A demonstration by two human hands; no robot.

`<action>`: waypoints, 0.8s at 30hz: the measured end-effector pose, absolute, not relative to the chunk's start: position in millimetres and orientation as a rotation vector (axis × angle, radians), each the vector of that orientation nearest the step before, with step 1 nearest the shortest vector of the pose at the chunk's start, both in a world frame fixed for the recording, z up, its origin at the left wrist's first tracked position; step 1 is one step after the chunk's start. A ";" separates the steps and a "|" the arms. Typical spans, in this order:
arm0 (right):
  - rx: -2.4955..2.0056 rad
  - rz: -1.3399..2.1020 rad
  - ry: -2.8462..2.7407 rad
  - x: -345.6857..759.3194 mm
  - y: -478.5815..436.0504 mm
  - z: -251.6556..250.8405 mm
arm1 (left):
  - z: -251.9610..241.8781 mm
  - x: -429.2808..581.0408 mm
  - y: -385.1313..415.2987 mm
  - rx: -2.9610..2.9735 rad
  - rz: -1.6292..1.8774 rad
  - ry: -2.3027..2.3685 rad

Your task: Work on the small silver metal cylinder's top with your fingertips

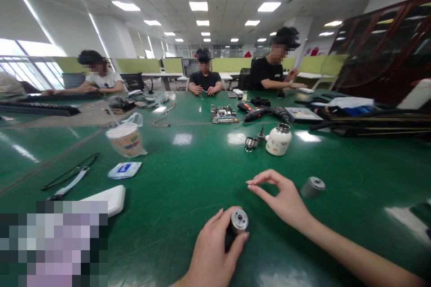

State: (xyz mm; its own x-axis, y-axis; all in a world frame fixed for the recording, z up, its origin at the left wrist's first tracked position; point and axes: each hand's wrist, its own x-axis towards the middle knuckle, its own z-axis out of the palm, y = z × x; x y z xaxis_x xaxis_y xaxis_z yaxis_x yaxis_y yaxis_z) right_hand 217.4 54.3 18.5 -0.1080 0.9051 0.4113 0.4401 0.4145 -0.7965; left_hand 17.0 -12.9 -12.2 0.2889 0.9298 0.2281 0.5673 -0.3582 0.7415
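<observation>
My left hand (215, 244) is wrapped round a small silver metal cylinder (239, 219), upright at the front of the table, thumb on one side and fingers on the other. Its flat top shows a dark hole in the centre and smaller marks around it. My right hand (278, 193) hovers ahead and to the right of it, thumb and forefinger closed in a pinch. Whatever is between those fingertips, if anything, is too small to make out. A second metal cylinder (313, 187) stands on the table beyond my right wrist.
On the green table (182, 175) stand a cream jar (279, 140), a metal lid (251, 143) and a bagged tub (124, 138). Farther back lie a circuit board (224, 114) and power drills (262, 112). A packet (124, 170) and white case (116, 199) are left; several people sit beyond.
</observation>
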 end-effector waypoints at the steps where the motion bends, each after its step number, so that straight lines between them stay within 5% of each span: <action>1: -1.202 0.606 -1.742 222.2 61.1 14.3 | -11.9 17.0 -12.8 2.029 0.879 1.340; 24: -0.993 0.776 -1.937 195.0 14.3 30.7 | -18.2 16.9 -12.4 2.050 0.970 1.277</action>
